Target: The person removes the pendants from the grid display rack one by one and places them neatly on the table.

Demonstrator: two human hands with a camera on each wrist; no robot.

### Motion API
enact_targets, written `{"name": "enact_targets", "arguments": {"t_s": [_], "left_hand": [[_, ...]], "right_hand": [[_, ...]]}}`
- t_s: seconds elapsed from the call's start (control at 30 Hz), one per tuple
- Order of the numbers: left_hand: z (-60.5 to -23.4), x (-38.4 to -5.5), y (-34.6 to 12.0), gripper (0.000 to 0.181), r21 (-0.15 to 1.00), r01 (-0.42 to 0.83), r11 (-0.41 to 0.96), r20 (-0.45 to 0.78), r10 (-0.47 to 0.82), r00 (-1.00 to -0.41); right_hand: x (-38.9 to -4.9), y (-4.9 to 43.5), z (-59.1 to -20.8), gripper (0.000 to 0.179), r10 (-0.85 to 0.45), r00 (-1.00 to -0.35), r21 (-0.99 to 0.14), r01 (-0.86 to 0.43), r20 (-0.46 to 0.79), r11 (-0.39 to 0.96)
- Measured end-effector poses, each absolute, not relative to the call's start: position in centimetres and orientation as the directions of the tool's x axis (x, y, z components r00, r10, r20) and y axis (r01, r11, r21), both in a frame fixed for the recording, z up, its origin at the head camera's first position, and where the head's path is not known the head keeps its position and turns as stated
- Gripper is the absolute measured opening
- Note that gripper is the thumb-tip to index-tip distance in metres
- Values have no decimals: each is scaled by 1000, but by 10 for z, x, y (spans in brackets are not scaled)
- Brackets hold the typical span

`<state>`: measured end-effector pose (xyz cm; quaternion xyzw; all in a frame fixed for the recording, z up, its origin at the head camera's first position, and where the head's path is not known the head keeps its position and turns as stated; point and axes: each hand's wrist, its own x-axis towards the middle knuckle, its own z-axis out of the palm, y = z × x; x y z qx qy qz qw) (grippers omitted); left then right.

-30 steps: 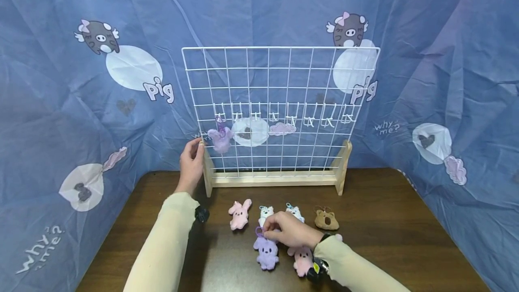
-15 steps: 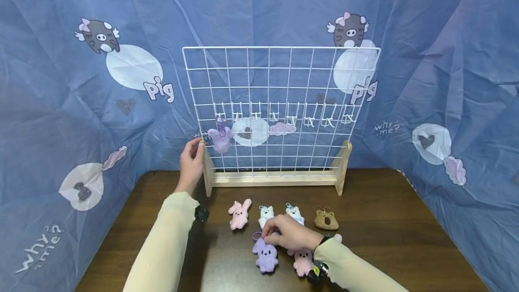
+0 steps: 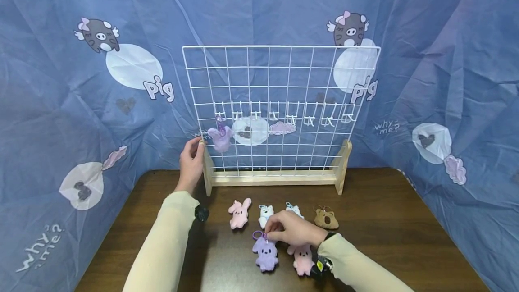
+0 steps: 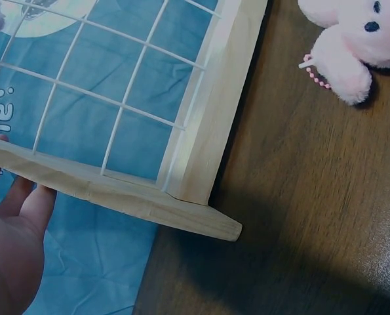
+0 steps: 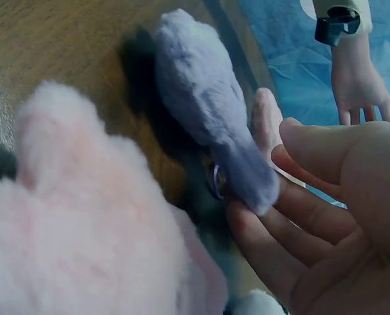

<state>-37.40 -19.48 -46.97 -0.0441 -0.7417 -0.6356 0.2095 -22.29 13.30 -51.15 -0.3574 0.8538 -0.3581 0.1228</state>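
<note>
My left hand (image 3: 191,163) grips the left wooden upright (image 3: 208,170) of a white wire grid rack (image 3: 279,157); in the left wrist view its fingers (image 4: 37,203) go behind the wood. On the table, my right hand (image 3: 293,229) touches the top of a purple plush keychain (image 3: 266,256) near its ear. In the right wrist view the ear lies against the fingers, with the thumb apart from it. The plush's purple ring (image 3: 258,235) lies at its upper left. Beneath my right wrist is a pink plush keychain (image 3: 302,260), partly covered.
Another purple plush (image 3: 220,139) hangs from the leftmost of several white hooks (image 3: 309,121). Behind my right hand lie a long-eared pink plush (image 3: 239,214), two white plushes (image 3: 266,215) and a brown one (image 3: 326,219). A blue printed cloth (image 3: 259,8) surrounds the table (image 3: 385,220).
The purple plush has slid slightly toward me and its ring has shifted. My right hand has moved a little right, from the ear's tip. My left hand has stayed still.
</note>
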Motion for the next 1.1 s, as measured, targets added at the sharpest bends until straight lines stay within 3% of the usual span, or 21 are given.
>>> {"name": "enact_targets", "arguments": {"t_s": [0.3, 0.53, 0.73, 1.1], "left_hand": [[-466, -373, -194, 39, 922, 330, 202, 369, -202, -907], [-465, -373, -194, 38, 913, 356, 200, 394, -199, -897], [-457, -366, -192, 39, 924, 332, 187, 367, -197, -909], [-469, -371, -193, 39, 917, 343, 206, 381, -196, -903]], "right_hand": [[-229, 141, -503, 3, -657, -753, -683, -494, 28, 538], [-234, 143, -497, 9, -631, -772, -670, -508, 76, 540], [-239, 138, -494, 2, -616, -776, -675, -528, 135, 516], [-257, 107, -458, 23, -503, -828, -706, -510, 248, 492]]}}
